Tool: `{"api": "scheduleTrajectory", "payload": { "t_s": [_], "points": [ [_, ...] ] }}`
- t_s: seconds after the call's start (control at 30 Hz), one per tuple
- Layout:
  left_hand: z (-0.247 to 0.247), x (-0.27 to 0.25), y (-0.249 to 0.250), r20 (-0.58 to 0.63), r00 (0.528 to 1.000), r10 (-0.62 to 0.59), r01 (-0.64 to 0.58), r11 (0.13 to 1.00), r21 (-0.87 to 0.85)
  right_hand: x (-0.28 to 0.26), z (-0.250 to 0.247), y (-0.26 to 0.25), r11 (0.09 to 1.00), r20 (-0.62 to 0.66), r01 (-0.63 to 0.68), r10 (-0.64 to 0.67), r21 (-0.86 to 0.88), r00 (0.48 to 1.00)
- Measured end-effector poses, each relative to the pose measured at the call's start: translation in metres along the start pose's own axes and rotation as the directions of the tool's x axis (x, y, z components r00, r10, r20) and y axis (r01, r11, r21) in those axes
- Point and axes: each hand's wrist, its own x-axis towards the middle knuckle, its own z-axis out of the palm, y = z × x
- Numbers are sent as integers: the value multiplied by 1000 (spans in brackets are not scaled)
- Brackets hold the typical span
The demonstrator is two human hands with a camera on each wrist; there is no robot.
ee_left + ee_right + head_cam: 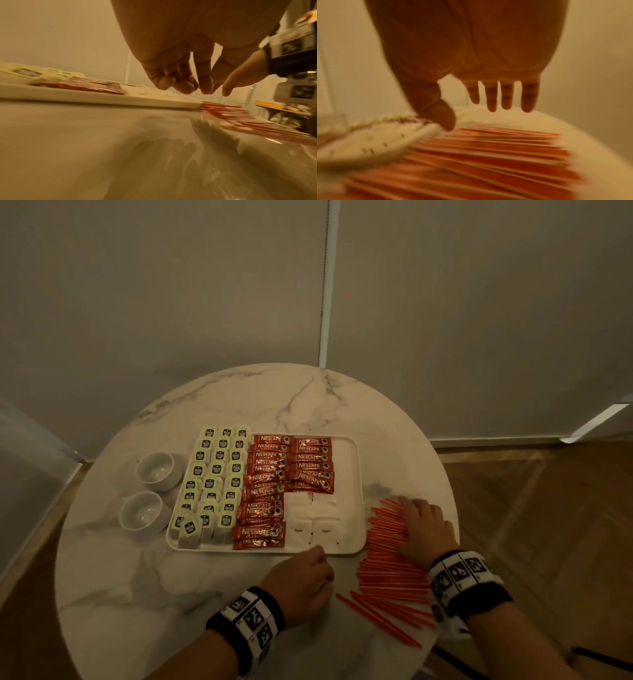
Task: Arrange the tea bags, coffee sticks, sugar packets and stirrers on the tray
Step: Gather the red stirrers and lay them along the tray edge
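- Your right hand (423,529) lay flat on the stirrers (387,556), fingers straight and spread, gripping nothing.
- Your left hand (305,580) hovered over the table (137,577) with fingers loosely curled and nothing held, so it counted as relaxed and empty.
- The stirrers were spread in a loose fan on the table under and to the left of your right palm, just outside the tray (358,474); a few strays lay between your two wrists.
- Ahead of your left knuckles, the tray already carried tea bags (215,474), coffee sticks (270,477) and sugar packets (313,515). A bare strip remained along its edge nearest your right thumb.
- The step in hand was judged to be collecting the stirrers. To do it well, you should have swept them parallel with both hands, squared the ends, then lifted a bundle into that strip.
- Thin sticks roll and scatter; a firm pinch at mid-length was advisable.
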Motion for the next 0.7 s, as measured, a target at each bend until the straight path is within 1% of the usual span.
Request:
{"api": "scheduleTrajectory", "payload": {
  "t_s": [0.07, 0.13, 0.23, 0.33, 0.4, 0.47, 0.57, 0.7],
  "points": [
    [8, 3, 12, 41, 999, 24, -23, 999, -24, 1, 2, 12, 995, 92, 8, 1, -101, 996],
    [16, 7, 23, 62, 997, 38, -36, 999, -40, 3, 7, 15, 989, 125, 35, -17, -144, 992],
    [19, 14, 37, 69, 995, 69, -68, 998, -20, 9, 14, 15, 980, 99, 59, -41, -190, 994],
    [19, 22, 45, 26, 996, 84, -83, 995, -55, 12, 20, 12, 976, 58, 67, -56, -207, 997],
    [18, 28, 46, 3, 998, 66, -66, 995, -77, 13, 23, 11, 974, 44, 62, -54, -219, 998],
    [16, 33, 47, 8, 1000, 24, -23, 997, -75, 14, 26, 11, 971, 43, 56, -47, -233, 998],
    [14, 39, 48, -6, 1000, -31, 30, 996, -82, 16, 28, 12, 978, 51, 50, -40, -204, 998],
    [13, 46, 50, -57, 996, -73, 66, 991, -119, 20, 20, 15, 979, 94, 90, -74, -181, 993]
  ]
}}
